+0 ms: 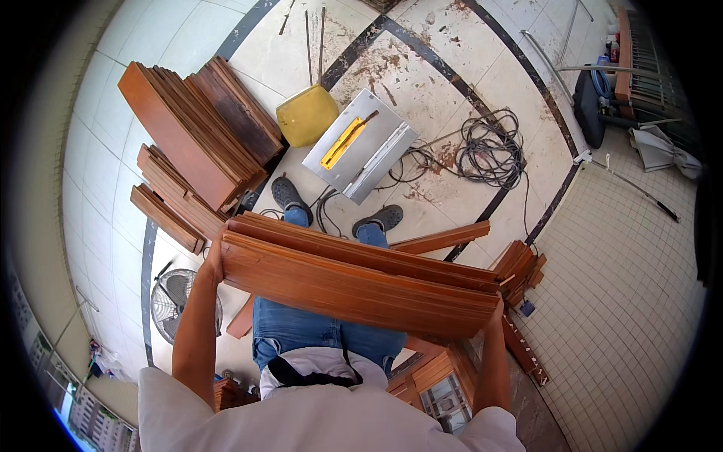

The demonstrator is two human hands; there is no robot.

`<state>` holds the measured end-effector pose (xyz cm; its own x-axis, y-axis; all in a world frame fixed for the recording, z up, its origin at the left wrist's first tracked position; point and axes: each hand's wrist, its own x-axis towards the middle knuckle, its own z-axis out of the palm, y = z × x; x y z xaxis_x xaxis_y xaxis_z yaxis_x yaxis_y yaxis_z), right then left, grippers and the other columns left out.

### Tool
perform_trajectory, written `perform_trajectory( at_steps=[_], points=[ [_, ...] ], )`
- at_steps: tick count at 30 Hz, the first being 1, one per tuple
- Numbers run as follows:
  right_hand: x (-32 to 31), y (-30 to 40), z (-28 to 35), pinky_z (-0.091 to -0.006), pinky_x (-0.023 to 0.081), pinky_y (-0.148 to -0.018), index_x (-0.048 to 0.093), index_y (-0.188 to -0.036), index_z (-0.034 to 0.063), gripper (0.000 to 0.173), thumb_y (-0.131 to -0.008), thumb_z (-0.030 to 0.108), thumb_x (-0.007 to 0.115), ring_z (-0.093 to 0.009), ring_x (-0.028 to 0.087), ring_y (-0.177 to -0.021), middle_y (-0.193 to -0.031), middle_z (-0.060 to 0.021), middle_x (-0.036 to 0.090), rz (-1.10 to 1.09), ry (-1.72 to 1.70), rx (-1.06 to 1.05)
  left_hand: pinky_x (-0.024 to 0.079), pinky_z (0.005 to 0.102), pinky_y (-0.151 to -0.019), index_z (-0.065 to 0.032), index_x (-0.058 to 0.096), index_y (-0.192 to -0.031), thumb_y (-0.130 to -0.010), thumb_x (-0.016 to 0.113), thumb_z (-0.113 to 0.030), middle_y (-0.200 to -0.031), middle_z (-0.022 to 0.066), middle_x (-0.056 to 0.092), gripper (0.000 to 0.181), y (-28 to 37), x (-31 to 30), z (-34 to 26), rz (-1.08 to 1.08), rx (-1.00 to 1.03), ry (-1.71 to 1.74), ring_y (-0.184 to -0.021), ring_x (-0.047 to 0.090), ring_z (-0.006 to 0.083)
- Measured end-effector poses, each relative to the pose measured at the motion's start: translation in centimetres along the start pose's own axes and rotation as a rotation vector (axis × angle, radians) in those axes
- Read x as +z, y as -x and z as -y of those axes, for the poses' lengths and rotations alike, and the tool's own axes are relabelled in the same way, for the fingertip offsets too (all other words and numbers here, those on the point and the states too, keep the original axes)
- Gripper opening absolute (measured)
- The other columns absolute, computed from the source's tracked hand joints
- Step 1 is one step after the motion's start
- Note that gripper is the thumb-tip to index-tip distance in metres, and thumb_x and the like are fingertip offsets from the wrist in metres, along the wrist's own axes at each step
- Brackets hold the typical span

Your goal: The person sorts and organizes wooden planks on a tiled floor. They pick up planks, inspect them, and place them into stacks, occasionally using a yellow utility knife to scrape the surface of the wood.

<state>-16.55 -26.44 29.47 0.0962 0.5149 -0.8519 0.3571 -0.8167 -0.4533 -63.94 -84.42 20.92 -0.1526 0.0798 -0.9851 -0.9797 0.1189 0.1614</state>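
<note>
A bundle of long reddish-brown wooden boards [361, 282] lies across my lap, stacked face to face and held at both ends. My left hand [214, 257] grips the left end, with most of its fingers hidden by the wood. At the right end my right hand [494, 316] holds the same boards, its fingers also mostly out of sight. Beyond my feet stands a table saw [361, 146] with a silver metal top and a yellow insert around its blade slot. Tall stacks of boards [181, 135] rest on the floor to the left.
A yellow dustpan [306, 116] stands behind the saw. Coiled black cable [491, 150] lies on the tiles among wood debris. A floor fan [181, 305] is by my left arm. Short wood pieces [518, 271] are piled near my right hand; a loose wooden strip [443, 237] lies beside my foot.
</note>
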Motion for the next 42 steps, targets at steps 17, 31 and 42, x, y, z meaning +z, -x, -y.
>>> perform_trajectory(
  at_steps=[17, 31, 42],
  points=[
    [-0.4, -24.9, 7.6, -0.0443, 0.05, -0.099, 0.064, -0.137, 0.0138, 0.065, -0.095, 0.062, 0.054, -0.031, 0.066, -0.116, -0.133, -0.0151, 0.068, -0.02, 0.398, -0.008, 0.049, 0.0484, -0.107, -0.0153, 0.058, -0.143, -0.098, 0.042, -0.073, -0.141, 0.0095, 0.064, 0.075, -20.9, 12.0, 22.9, 0.178, -0.052, 0.179, -0.127, 0.061, 0.0315],
    [7.3, -58.2, -8.4, -0.04, 0.043, -0.105, 0.068, -0.131, 0.0091, 0.052, -0.1, 0.047, 0.05, -0.026, 0.062, -0.116, -0.134, -0.0102, 0.067, -0.1, 0.524, -0.024, 0.043, 0.0527, -0.111, -0.021, 0.061, -0.141, -0.082, 0.052, -0.077, -0.144, 0.0086, 0.06, 0.082, -51.5, 9.2, 30.4, -0.073, -0.067, -0.054, -0.135, 0.051, 0.0336],
    [8.8, -71.4, -11.0, -0.0419, 0.046, -0.103, 0.069, -0.128, 0.0032, 0.054, -0.106, 0.046, 0.044, -0.03, 0.066, -0.112, -0.125, -0.0135, 0.071, -0.024, 0.392, -0.158, 0.033, 0.0549, -0.122, -0.0159, 0.054, -0.15, -0.1, 0.037, -0.053, -0.154, 0.0083, 0.053, 0.065, -58.6, 12.4, 28.3, 0.163, -0.072, 0.016, -0.144, 0.045, 0.0349]
  ],
)
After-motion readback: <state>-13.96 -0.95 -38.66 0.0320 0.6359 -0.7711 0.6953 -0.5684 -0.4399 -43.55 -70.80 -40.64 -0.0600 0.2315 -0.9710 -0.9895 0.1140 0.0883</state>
